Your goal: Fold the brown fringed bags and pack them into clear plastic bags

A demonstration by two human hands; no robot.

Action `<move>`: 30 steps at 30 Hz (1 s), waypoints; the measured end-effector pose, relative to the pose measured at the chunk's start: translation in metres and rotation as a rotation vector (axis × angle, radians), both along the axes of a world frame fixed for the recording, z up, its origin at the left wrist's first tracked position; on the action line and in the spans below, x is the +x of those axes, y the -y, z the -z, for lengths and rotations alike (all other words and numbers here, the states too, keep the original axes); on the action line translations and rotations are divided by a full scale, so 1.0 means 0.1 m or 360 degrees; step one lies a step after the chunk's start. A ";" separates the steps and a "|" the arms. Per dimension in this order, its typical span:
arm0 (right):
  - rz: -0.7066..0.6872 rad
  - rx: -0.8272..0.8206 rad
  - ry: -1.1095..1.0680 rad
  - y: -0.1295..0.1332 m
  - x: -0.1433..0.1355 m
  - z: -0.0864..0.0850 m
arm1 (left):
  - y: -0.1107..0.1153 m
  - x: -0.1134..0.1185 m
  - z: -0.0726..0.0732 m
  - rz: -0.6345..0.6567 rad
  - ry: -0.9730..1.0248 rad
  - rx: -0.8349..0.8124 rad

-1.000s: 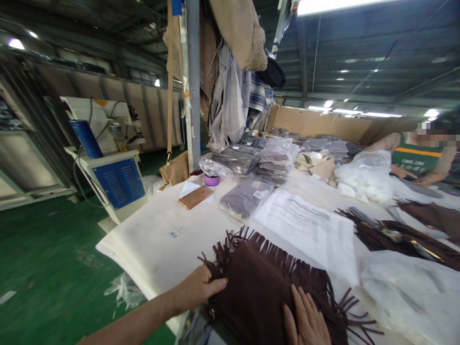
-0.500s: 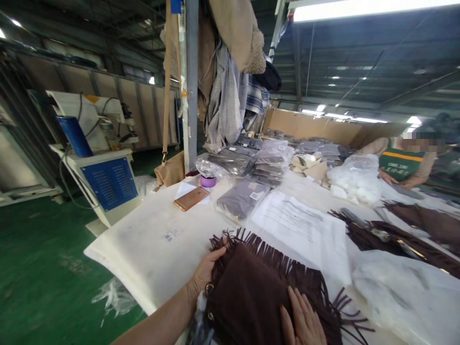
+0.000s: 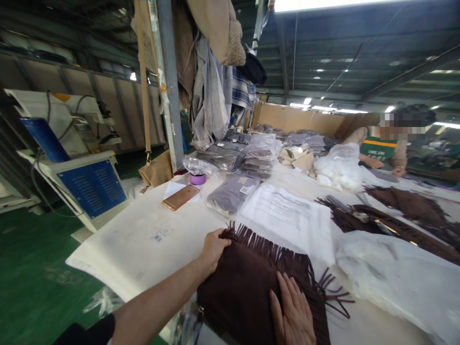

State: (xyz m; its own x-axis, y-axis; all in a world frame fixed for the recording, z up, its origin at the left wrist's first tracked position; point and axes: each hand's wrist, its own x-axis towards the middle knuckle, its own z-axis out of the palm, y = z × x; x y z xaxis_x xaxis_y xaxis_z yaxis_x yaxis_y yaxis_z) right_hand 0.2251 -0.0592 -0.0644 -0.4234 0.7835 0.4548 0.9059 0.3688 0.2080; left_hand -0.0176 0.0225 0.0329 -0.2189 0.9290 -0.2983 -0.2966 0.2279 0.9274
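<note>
A dark brown fringed bag [image 3: 239, 287] lies on the white-covered table in front of me, its fringe along the far and right edges. My left hand [image 3: 214, 249] pinches the bag's far left corner, with fringe strands by the fingertips. Flat on the bag's right part rests my right hand [image 3: 293, 309], fingers stretched out. A small metal fitting shows at the bag's left edge. Clear plastic [image 3: 187, 321] lies under or beside that edge, partly hidden by my left forearm.
Beyond the bag lie printed sheets [image 3: 280, 213], a plastic-wrapped grey item [image 3: 233, 193], a phone [image 3: 181, 197] and purple tape [image 3: 197, 178]. Plastic bags [image 3: 398, 273] and more brown fringed pieces [image 3: 406, 203] lie right. A co-worker [image 3: 383, 146] is across the table. A post [image 3: 168, 86] rises behind.
My left hand has shifted slightly along the bag's corner, and more of its forearm shows. My right hand still lies flat on the bag. The camera view has turned a little right.
</note>
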 end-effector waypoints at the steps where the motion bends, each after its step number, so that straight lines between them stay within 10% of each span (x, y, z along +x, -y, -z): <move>1: 0.0009 0.0011 -0.0010 0.01 -0.03 -0.04 | 0.00 0.00 0.00 -0.0034 -0.0054 0.0032; 7: 0.0112 0.0020 -0.0181 0.07 -0.21 -0.25 | 0.21 0.05 -0.08 0.0017 -0.0495 0.0253; 18: -0.0046 0.0290 -0.0022 0.04 -0.15 -0.29 | 0.74 0.67 0.15 0.0763 -0.1769 0.0714; 25: -0.0199 0.0539 -0.0010 0.02 -0.20 -0.39 | 1.04 0.31 -0.19 0.1173 -0.1977 0.1335; 30: -0.0122 0.0450 -0.0013 0.03 -0.19 -0.39 | 1.05 -0.21 -0.24 0.0553 -0.1853 0.0337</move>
State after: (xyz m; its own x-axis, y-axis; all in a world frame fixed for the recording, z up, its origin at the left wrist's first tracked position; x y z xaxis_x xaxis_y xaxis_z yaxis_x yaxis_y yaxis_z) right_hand 0.2056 -0.0624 -0.0255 -0.4719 0.5909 0.6543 0.8797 0.3649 0.3049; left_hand -0.0387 -0.0823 0.0572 0.0148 0.9973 0.0725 0.7775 -0.0571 0.6263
